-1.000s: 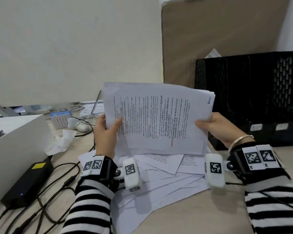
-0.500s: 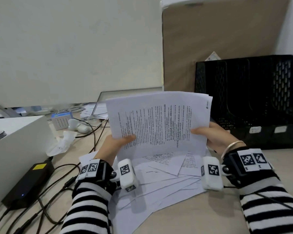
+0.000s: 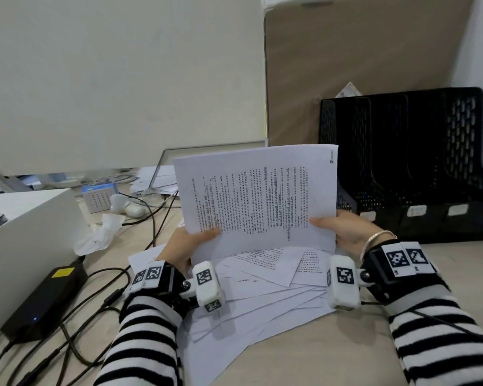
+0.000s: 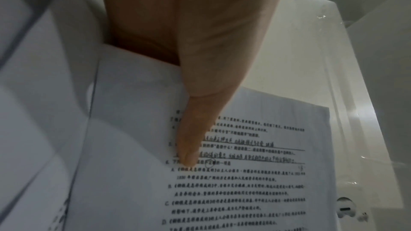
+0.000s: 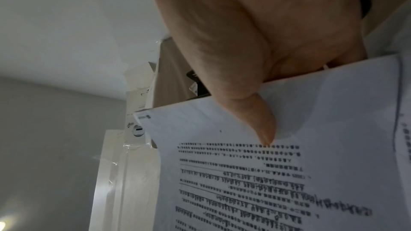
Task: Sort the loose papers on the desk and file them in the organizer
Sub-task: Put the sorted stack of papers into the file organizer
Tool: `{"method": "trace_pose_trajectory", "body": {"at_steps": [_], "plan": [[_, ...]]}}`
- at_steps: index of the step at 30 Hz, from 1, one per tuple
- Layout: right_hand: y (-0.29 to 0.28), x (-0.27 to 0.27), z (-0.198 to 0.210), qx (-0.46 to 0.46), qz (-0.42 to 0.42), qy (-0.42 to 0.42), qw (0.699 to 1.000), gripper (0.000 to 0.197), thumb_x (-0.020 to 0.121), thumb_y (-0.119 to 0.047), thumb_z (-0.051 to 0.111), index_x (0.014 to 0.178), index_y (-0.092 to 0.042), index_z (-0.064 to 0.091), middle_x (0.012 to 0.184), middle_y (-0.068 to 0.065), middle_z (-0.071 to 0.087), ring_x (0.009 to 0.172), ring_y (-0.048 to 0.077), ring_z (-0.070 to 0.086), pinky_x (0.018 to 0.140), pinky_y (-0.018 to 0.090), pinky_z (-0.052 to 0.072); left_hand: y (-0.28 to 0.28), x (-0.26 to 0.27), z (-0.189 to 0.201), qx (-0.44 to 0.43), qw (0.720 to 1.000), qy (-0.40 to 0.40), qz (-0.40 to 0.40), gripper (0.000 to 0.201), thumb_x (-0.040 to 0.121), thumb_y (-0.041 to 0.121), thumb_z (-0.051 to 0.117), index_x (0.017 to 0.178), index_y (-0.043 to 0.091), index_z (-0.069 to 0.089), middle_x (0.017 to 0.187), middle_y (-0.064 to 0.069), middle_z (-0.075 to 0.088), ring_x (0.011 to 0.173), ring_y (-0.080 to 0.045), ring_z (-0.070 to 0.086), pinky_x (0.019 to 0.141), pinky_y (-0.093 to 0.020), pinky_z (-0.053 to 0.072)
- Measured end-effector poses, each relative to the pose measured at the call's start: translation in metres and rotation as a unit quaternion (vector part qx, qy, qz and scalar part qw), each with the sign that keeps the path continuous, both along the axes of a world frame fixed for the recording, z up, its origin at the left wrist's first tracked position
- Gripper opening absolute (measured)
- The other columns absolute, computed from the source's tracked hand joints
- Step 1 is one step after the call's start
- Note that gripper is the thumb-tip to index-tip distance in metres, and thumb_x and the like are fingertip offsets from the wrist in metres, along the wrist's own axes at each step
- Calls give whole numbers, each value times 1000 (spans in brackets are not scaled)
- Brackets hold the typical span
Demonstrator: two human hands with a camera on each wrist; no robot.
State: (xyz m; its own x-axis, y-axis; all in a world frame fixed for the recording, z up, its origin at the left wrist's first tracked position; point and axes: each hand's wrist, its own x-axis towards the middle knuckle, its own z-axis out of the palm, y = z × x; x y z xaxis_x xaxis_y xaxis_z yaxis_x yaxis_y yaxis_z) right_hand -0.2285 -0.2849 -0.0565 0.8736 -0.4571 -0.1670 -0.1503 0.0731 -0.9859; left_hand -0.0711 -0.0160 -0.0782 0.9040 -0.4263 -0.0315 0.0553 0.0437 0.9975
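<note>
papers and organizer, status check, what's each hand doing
Left hand and right hand both grip the paper stack, held above the loose sheets. Organizer at right, nothing blocking.

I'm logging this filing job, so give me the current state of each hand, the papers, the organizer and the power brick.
left hand: grips the held stack, thumb on its front.
right hand: grips the stack's other side.
held stack: lifted off the desk, edges squared.
loose papers: fanned out on the desk.
organizer: upright, visible slots hold no papers.
power brick: blue light on.
</note>
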Motion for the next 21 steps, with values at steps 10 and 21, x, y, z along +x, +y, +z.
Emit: {"method": "trace_pose_trajectory", "body": {"at_steps": [10, 21], "plan": [[-6, -1, 14, 5, -16, -23, 1000, 24, 92, -4, 58, 115, 3, 61, 99, 12, 71, 82, 23, 71, 69, 33, 58, 1, -7, 26, -43, 999, 1, 13, 28, 87, 13, 69, 112, 1, 64, 101, -14, 74, 84, -26, 72, 71, -37, 60], [-10, -39, 43, 166, -34, -108, 980, 27, 97, 2, 42, 120, -4, 54, 95, 8, 70, 72, 17, 70, 55, 26, 58, -64, -58, 104, -148, 982, 90, -73, 12, 92, 22, 63, 97, 11, 61, 83, -6, 64, 78, -21, 67, 66, -29, 59]]}}
